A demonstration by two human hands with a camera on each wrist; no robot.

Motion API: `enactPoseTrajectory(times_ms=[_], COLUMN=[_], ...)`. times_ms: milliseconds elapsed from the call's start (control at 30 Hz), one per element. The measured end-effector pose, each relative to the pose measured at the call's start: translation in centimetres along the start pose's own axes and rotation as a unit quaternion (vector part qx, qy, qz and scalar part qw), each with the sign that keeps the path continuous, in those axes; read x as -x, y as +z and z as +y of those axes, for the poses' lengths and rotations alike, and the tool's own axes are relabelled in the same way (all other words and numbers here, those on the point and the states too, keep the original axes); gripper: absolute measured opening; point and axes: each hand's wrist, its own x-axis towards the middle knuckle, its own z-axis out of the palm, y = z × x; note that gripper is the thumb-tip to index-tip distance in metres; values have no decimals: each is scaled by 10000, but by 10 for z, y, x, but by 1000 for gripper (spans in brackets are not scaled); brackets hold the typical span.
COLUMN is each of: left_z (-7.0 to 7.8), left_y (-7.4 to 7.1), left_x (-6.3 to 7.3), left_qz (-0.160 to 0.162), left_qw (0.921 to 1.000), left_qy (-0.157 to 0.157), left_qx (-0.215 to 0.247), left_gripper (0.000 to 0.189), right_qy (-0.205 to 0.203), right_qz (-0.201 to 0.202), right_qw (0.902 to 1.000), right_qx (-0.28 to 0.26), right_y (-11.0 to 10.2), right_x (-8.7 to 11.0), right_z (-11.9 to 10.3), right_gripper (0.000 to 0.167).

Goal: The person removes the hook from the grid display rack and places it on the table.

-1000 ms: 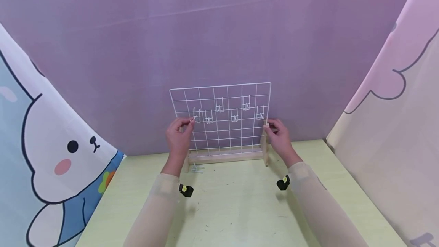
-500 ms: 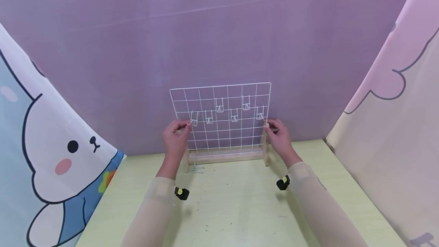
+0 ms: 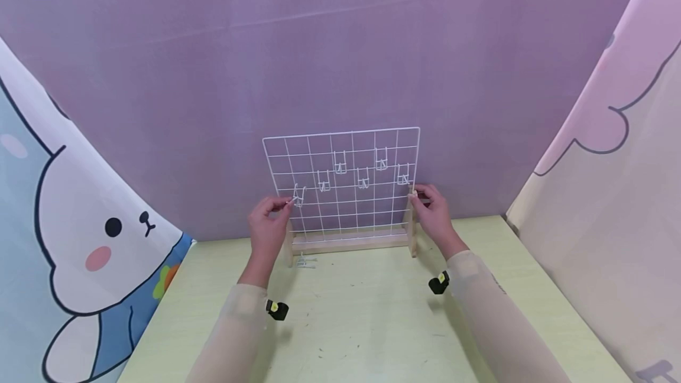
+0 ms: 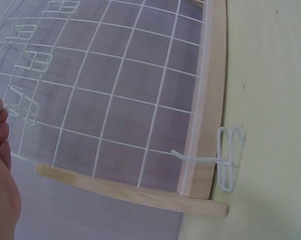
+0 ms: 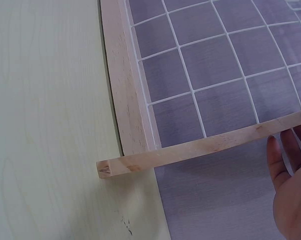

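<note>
My left hand [image 3: 268, 226] pinches a white wire hook [image 3: 299, 197] between thumb and fingers, at the left part of a white wire grid panel [image 3: 340, 133]. In the left wrist view that hook [image 4: 24, 107] lies against the grid wires; whether it is latched on a wire I cannot tell. The panel stands upright in a wooden stand [image 3: 351, 244]. My right hand [image 3: 433, 211] grips the top of the stand's right post [image 3: 412, 223] at the panel's right edge. Several more hooks, such as one hook [image 3: 363, 179], hang on the grid's upper half.
A loose wire hook [image 4: 225, 160] lies on the pale table [image 3: 372, 312] by the stand's left foot. Behind the panel hangs a purple cloth [image 3: 340, 46]. Cartoon-printed cloths flank the table left and right. Small dark specks dot the tabletop.
My left hand has moved down and slightly left, and the hook in its fingers has come down with it to a lower row of the grid. The right hand stays on the post.
</note>
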Motion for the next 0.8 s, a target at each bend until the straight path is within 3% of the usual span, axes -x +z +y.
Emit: enactPoseTrajectory(times_ms=[400,667,800], left_z=[-8,-12,-11], left_y=[-2,-2,-2], left_x=[14,20,21], left_qz=[-658,-999,-1120], left_qw=[9958,9937,9911], left_qy=[-470,-360,-569], left_qx=[-436,-353,-436], left_gripper=[6,6,5], right_qy=[15,42,2], right_qz=[-12,-4,-8], right_qw=[10000,10000,9999], right_qx=[-61,-69,-136], right_y=[0,2,1], right_x=[0,2,8], right_z=[-1,-11,-32], right_gripper=[26,27,26])
